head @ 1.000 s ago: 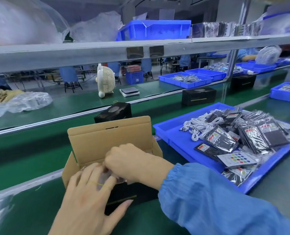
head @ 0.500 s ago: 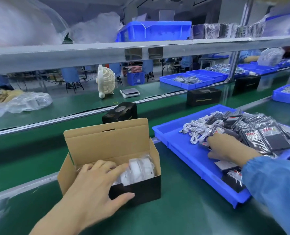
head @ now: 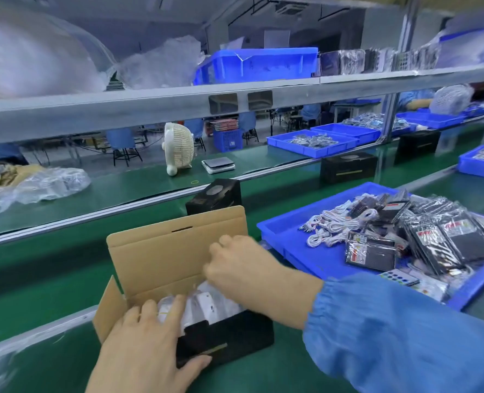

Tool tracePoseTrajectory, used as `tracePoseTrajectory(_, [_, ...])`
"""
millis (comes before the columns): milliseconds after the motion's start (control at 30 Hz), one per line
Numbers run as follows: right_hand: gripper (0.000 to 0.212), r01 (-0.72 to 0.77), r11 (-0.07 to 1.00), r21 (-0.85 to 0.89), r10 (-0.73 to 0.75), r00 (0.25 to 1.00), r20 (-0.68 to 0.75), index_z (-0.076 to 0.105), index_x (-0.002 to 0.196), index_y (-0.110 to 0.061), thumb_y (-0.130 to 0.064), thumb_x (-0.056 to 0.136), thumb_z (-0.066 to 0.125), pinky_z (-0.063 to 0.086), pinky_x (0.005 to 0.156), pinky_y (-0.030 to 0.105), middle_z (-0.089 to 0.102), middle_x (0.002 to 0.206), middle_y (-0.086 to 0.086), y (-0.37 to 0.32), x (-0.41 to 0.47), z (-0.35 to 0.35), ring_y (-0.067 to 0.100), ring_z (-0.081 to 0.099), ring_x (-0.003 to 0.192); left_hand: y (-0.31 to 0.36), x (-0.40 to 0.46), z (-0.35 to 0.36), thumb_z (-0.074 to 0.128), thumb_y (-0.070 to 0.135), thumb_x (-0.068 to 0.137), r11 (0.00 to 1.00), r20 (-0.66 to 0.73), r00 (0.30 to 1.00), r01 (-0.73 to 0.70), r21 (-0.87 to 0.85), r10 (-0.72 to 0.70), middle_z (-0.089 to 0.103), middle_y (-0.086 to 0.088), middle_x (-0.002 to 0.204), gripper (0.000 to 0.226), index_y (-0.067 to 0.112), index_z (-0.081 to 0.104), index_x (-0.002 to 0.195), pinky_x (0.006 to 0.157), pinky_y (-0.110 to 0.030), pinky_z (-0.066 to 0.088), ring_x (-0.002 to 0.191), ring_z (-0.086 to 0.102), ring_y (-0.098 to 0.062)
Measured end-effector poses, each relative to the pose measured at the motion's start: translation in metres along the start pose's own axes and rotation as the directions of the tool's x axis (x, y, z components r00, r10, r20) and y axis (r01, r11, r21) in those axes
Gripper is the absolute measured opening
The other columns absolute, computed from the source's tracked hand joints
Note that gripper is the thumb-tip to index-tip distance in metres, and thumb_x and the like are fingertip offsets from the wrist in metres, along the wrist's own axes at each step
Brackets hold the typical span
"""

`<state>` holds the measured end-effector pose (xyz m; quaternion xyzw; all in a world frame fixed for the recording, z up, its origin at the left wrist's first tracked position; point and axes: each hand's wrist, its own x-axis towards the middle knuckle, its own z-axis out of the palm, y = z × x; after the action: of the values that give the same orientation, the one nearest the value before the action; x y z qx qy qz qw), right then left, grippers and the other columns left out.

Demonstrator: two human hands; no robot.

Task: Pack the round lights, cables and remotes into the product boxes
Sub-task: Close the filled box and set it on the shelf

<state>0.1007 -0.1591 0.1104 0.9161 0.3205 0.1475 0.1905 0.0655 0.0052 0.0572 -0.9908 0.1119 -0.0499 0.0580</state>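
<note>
Head view: we are seeing the open black product box with a brown cardboard lid (head: 178, 259) sitting on the green conveyor belt (head: 51, 273), plastic-wrapped white round lights (head: 206, 304) inside it. The left hand (head: 147, 344) is lying with relaxed fingers over box front and lights. The right hand (head: 243, 268) is reaching in, fingers curled; we cannot tell what it holds. The blue tray (head: 292, 239) of white cables (head: 331, 222) and bagged remotes (head: 371, 251) is sitting just right.

Right hand (head: 236, 272) back from blue tray (head: 289, 242), now over right end of open product box (head: 178, 268), fingers curled above bagged lights (head: 206, 304); what it holds not visible. Left hand (head: 147, 344) slid nearer front wall, fingertips on bag.
</note>
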Motion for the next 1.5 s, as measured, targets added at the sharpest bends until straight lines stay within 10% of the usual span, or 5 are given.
tracePoseTrajectory(400, [0.019, 0.058, 0.995, 0.081, -0.07, 0.984, 0.161, 0.062, 0.094, -0.01, 0.002, 0.088, 0.049, 0.03, 0.052, 0.033, 0.039, 0.081, 0.003, 0.006, 0.007, 0.019, 0.023, 0.042, 0.072, 0.022, -0.022, 0.01, 0.091, 0.045, 0.04, 0.995, -0.176, 0.984, 0.012, -0.098, -0.029, 0.067, -0.038, 0.085, 0.072, -0.006, 0.077, 0.089, 0.032, -0.049, 0.049, 0.044, 0.06, -0.047])
tracePoseTrajectory(567, [0.013, -0.099, 0.901, 0.422, 0.38, 0.651, -0.657, 0.068, 0.085, -0.014, -0.012, 0.09, 0.056, 0.043, 0.054, 0.03, 0.059, 0.075, 0.002, 0.121, -0.004, 0.036, 0.024, 0.058, 0.068, 0.028, -0.016, 0.019, 0.097, 0.036, 0.004, 0.998, -0.228, 0.973, 0.019, -0.057, -0.032, 0.066, -0.04, 0.087, 0.096, -0.013, 0.074, 0.084, 0.036, -0.051, 0.05, 0.048, 0.06, -0.052])
tracePoseTrajectory(733, [0.048, -0.504, 0.841, 0.199, 0.38, 0.81, 0.447, 0.047, 0.143, -0.018, -0.017, 0.095, 0.052, 0.033, 0.106, 0.03, 0.045, 0.146, 0.002, 0.19, -0.04, 0.155, 0.021, 0.042, 0.133, 0.035, -0.008, 0.031, 0.076, 0.049, 0.047, 0.999, -0.192, 0.98, 0.036, -0.03, -0.041, 0.069, -0.034, 0.082, 0.066, -0.011, 0.075, 0.076, 0.037, -0.042, 0.05, 0.052, 0.063, -0.05])
tracePoseTrajectory(1133, [0.031, -0.214, 0.976, -0.026, 0.18, 0.743, 0.644, 0.063, 0.112, -0.018, -0.022, 0.084, 0.05, 0.045, 0.098, 0.035, 0.059, 0.128, 0.004, 0.187, -0.068, 0.147, 0.025, 0.054, 0.12, 0.039, -0.013, 0.027, 0.095, 0.049, 0.014, 0.993, -0.204, 0.977, 0.042, -0.107, -0.064, 0.073, -0.025, 0.091, 0.088, 0.002, 0.079, 0.086, 0.045, -0.04, 0.05, 0.062, 0.068, -0.043])
tracePoseTrajectory(1500, [0.015, 0.076, 0.782, 0.619, 0.392, 0.712, -0.583, 0.075, 0.094, -0.013, -0.017, 0.08, 0.079, 0.054, 0.073, 0.017, 0.066, 0.096, -0.002, 0.139, -0.082, 0.028, 0.004, 0.065, 0.079, 0.04, -0.015, 0.031, 0.093, 0.051, 0.016, 0.994, -0.253, 0.965, 0.041, -0.105, -0.066, 0.073, -0.024, 0.095, 0.087, 0.002, 0.079, 0.086, 0.053, -0.045, 0.056, 0.071, 0.07, -0.043])
